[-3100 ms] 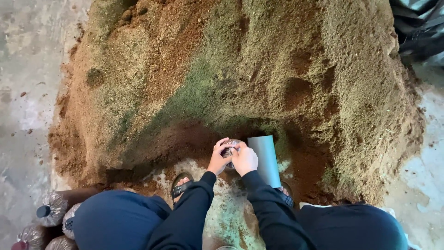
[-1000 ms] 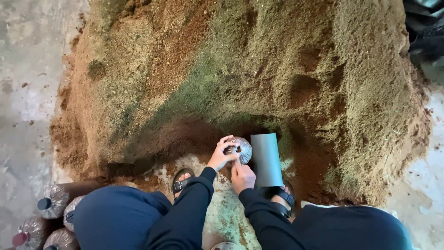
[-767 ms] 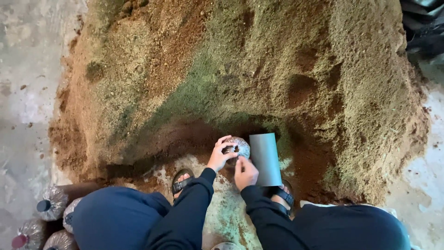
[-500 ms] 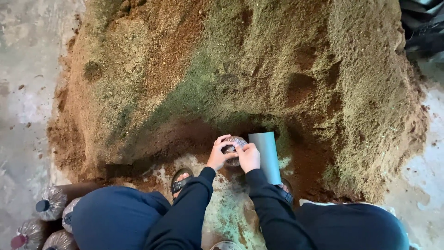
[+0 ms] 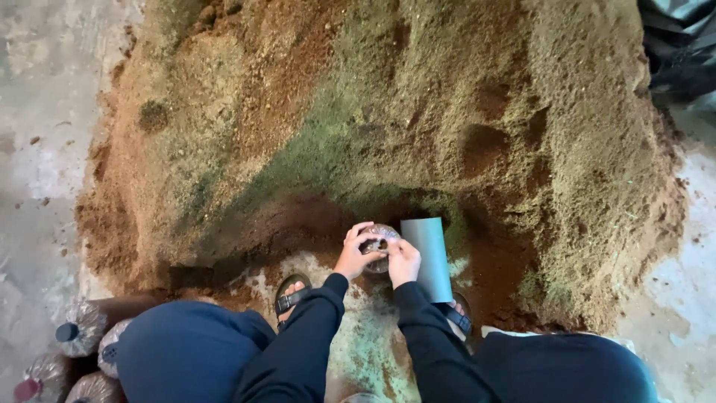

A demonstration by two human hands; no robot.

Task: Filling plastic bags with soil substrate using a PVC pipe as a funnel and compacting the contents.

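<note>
A small clear plastic bag (image 5: 379,243), packed with brown substrate, is held between both hands at the near foot of a large heap of brown and greenish sawdust-like material (image 5: 388,112). The bag is stood upright, its long axis running roughly toward the camera, so that its gathered mouth points up and only its rounded top is seen. The left hand (image 5: 353,254) is curled around the bag's left side, with fingertips pinching the gathered neck. The right hand (image 5: 403,258) is closed against the bag's right side, its fingers pressed together at the same neck.

Just beside the right hand, a grey tube (image 5: 429,257) is laid on the ground, its long axis running from the person's feet toward the heap, tilted slightly left at the far end. A sandalled foot (image 5: 291,292) is seen below the left hand, on the concrete floor (image 5: 45,127). At the floor's near left corner, several filled bags with capped necks (image 5: 74,339) are grouped together.
</note>
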